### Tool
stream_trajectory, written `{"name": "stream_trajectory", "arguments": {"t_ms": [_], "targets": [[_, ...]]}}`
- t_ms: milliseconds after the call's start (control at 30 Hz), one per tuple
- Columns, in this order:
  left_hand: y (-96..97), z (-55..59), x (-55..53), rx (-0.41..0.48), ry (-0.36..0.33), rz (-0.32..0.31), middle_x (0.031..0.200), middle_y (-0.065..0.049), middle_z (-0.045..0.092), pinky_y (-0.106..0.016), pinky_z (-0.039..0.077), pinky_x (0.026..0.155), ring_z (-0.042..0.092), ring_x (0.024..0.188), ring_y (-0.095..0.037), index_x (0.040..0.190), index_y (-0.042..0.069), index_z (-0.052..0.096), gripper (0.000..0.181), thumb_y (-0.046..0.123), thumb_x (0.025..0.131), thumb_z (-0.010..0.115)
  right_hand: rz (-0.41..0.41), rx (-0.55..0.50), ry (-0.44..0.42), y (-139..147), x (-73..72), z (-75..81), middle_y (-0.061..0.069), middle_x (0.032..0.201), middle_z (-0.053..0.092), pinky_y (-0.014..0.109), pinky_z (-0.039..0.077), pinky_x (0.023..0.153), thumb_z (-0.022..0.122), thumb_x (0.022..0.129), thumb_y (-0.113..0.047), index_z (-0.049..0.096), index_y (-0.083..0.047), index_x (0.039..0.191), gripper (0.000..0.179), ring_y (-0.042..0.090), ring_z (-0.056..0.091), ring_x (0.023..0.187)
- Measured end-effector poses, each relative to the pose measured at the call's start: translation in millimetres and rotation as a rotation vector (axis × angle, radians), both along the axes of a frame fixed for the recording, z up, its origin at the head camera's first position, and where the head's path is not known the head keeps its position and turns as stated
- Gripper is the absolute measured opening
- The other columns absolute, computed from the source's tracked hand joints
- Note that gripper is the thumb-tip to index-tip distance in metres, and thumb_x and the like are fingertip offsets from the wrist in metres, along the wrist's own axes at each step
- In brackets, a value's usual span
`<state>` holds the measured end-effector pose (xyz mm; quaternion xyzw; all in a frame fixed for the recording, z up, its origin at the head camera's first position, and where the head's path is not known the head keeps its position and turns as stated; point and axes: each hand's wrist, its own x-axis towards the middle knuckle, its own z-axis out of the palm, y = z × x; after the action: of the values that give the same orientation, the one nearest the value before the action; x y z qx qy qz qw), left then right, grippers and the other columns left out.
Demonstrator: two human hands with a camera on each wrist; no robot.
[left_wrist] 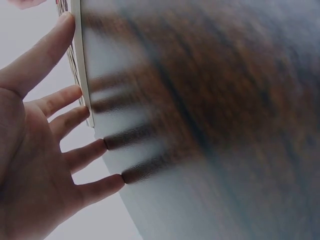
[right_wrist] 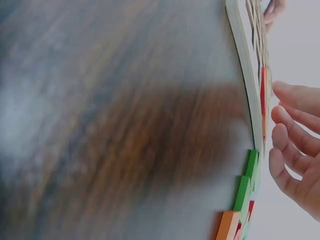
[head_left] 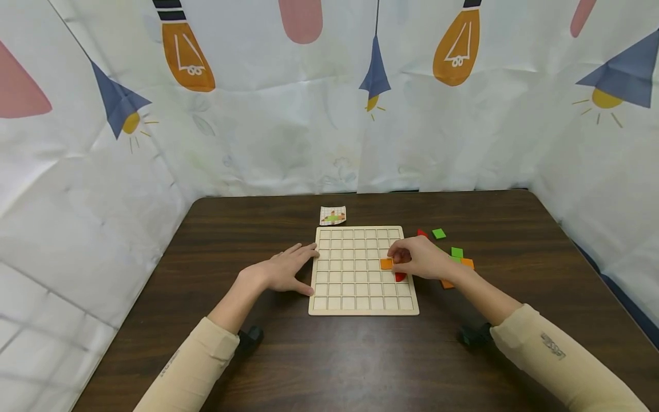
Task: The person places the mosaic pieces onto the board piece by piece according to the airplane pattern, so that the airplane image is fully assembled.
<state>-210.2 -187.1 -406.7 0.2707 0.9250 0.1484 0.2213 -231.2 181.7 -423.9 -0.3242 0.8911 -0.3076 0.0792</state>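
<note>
A pale wooden grid board (head_left: 348,289) lies on the dark table. My left hand (head_left: 283,269) spreads along its left side, thumb and front fingers at the rim; the left wrist view shows the other fingertips on the table. Over the board's right side is my right hand (head_left: 424,257), its fingers loosely bent. Its thumb and fingertips are right at an orange tile (head_left: 386,264) on the grid. Below those fingers a red piece (head_left: 400,277) shows, partly covered by the hand. In the right wrist view, a gap separates the thumb from the index fingertip.
A small pattern card (head_left: 333,216) lies behind the board. Loose tiles sit to its right: a green tile (head_left: 439,233), another green tile (head_left: 456,252), an orange tile (head_left: 467,262) and a red piece (head_left: 422,233). A printed curtain (head_left: 309,137) hangs beyond the table.
</note>
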Motion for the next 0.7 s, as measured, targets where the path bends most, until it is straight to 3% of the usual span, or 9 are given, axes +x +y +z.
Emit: {"name": "stream_trajectory", "arguments": {"t_ms": [300,700], "targets": [[0.0,0.7,0.5,-0.005,0.002,0.0,0.17,-0.012,0.015,-0.068,0.019,0.116,0.01,0.155,-0.041,0.159,0.011,0.036,0.089,0.047,0.09,0.079,-0.055,0.0,-0.019,25,2.3,4.8,-0.007,0.088,0.065,0.029,0.05,0.064,0.08,0.092,-0.012,0.073,-0.005,0.112,0.022,0.013,0.059,0.073],[-0.3,0.7,0.7,-0.013,-0.004,0.004,0.171,-0.011,0.013,-0.067,0.018,0.117,0.008,0.155,-0.04,0.16,0.011,0.035,0.09,0.049,0.09,0.078,-0.123,-0.001,-0.007,54,6.4,7.7,-0.007,0.087,0.065,0.03,0.052,0.066,0.078,0.093,-0.01,0.073,-0.005,0.111,0.019,0.015,0.06,0.079]]}}
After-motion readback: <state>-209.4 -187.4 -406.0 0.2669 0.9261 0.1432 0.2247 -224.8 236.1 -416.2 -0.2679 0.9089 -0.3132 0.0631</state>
